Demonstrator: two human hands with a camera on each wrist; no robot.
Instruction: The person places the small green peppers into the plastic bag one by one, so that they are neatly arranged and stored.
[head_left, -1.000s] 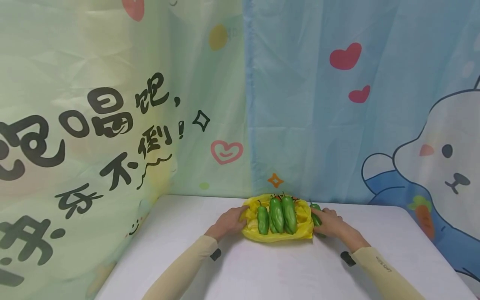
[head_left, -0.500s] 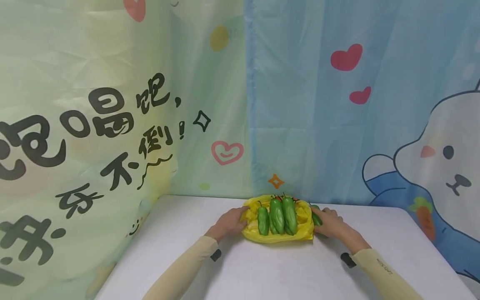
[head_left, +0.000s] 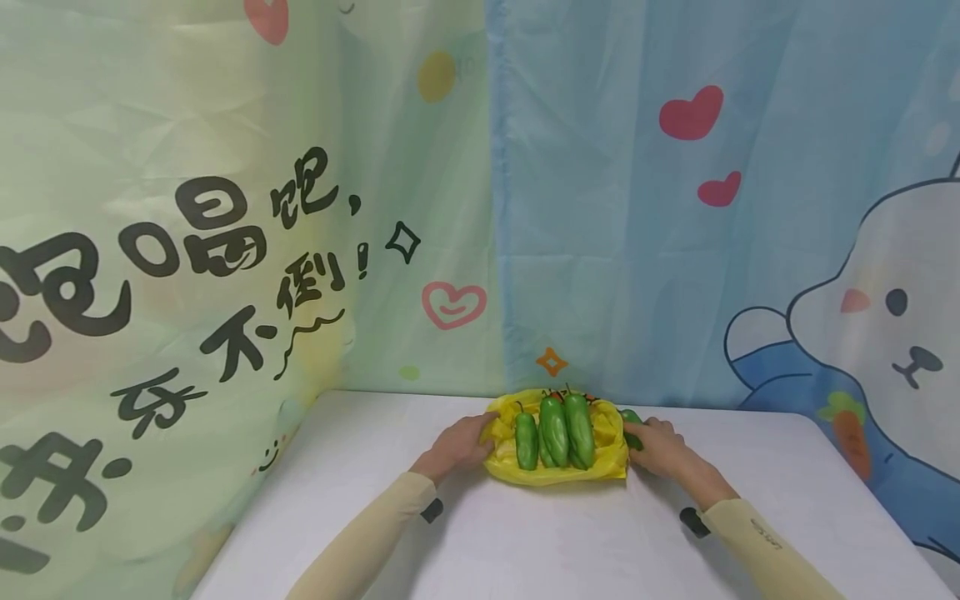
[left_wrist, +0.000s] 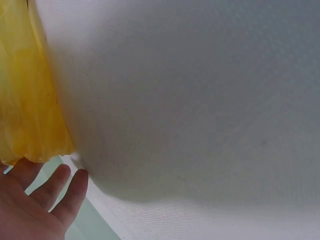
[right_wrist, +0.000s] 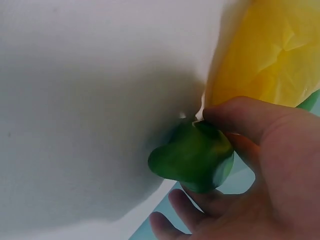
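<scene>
A yellow plastic bag point(head_left: 558, 477) lies spread at the far side of the white table, with several green peppers point(head_left: 580, 429) standing side by side in it. At its left rim is my left hand point(head_left: 459, 442), the thumb and index side gripping the plastic. In the left wrist view the other fingers point(left_wrist: 55, 182) stand apart from the bag. My right hand point(head_left: 663, 450) holds a green pepper point(right_wrist: 192, 160) between thumb and fingers, at the right side of the bag. The right wrist view shows this pepper's rounded end; in the head view the hand hides part of it.
The white table point(head_left: 555, 550) ends at a hanging cloth point(head_left: 570, 208) close behind the bag. A bit of red point(head_left: 556, 395) shows at the bag's far rim. Dark wrist devices point(head_left: 695, 522) hang under both forearms.
The pepper in my right hand has shifted slightly, and its lower end no longer shows below the hand. My left hand and the bag are almost unmoved.
</scene>
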